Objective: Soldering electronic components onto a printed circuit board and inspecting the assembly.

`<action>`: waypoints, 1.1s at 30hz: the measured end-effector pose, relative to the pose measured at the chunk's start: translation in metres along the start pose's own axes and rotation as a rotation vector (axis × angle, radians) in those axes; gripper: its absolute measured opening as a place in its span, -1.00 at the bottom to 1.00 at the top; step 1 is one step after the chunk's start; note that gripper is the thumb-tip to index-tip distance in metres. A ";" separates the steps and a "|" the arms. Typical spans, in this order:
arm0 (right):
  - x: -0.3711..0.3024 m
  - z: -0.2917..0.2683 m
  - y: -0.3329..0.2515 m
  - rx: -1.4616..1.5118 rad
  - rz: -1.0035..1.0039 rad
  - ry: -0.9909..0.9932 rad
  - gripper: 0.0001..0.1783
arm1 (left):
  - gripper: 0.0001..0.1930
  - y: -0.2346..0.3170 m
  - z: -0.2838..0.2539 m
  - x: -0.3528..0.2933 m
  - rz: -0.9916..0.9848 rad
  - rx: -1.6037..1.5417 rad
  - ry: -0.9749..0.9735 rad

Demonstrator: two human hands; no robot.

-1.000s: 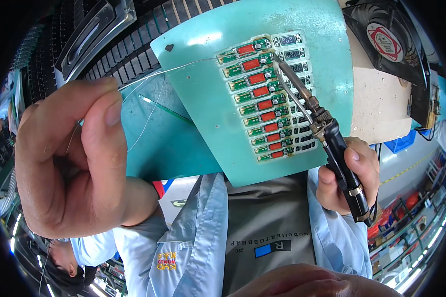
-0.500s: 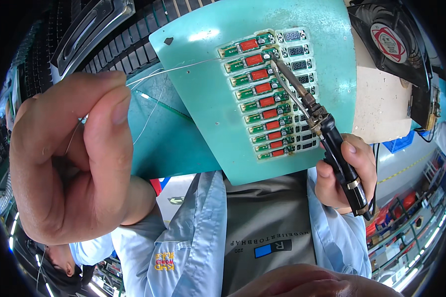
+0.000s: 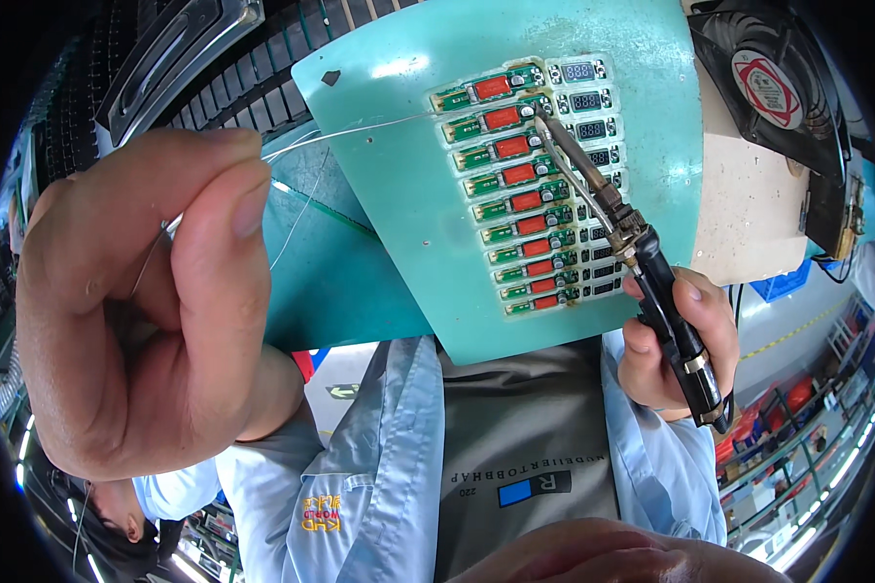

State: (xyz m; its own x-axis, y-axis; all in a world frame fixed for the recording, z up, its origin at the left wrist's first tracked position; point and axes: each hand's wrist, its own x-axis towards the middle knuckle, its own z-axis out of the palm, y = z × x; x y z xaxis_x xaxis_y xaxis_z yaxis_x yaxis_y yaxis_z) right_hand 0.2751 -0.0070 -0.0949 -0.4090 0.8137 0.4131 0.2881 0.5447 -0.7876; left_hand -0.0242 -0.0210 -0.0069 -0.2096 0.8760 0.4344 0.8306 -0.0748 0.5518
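Observation:
My left hand [image 3: 151,311] is closed, its thumb and forefinger pinching a thin silvery solder wire [image 3: 360,128]. The wire runs right, over the turquoise panel [image 3: 399,223], toward the upper circuit boards. In my right hand [image 3: 707,325], fingers wrap the black handle of a soldering iron [image 3: 681,335] that has a thin metal tube alongside its shaft. The iron's tip is at the right end of the second green circuit board [image 3: 501,120]; whether it touches cannot be made out. Several such boards with red parts sit in a column, beside small digit displays [image 3: 581,72].
A black fan [image 3: 768,89] stands at the upper right beside a beige board [image 3: 744,199]. Toward the upper left lie a metal frame [image 3: 175,73] and a dark slatted surface [image 3: 248,102]. A blue crate [image 3: 784,283] is at right. Another person [image 3: 117,510] appears at lower left.
My left hand has shifted slightly right, still pinching the solder wire. The soldering iron stays at the second board, with barely any movement.

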 end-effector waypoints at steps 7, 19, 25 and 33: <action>0.001 0.000 -0.002 -0.009 0.022 0.010 -0.41 | -0.87 -0.002 -0.001 0.001 0.044 -0.007 -0.032; 0.004 0.000 -0.001 0.017 0.005 0.002 -0.41 | -0.87 -0.002 0.001 0.001 0.000 -0.018 -0.041; 0.003 0.000 -0.001 0.014 0.011 0.004 -0.41 | -0.88 -0.001 0.001 0.003 -0.005 0.042 -0.042; 0.001 0.000 0.000 0.018 0.011 0.019 -0.42 | -0.89 -0.005 0.001 0.001 -0.001 0.000 -0.005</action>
State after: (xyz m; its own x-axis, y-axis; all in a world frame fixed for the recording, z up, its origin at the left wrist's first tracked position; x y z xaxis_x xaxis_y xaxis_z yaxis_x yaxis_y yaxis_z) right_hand 0.2747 -0.0064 -0.0940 -0.3888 0.8237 0.4127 0.2766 0.5316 -0.8006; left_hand -0.0282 -0.0192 -0.0095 -0.2077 0.8784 0.4303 0.8307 -0.0739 0.5518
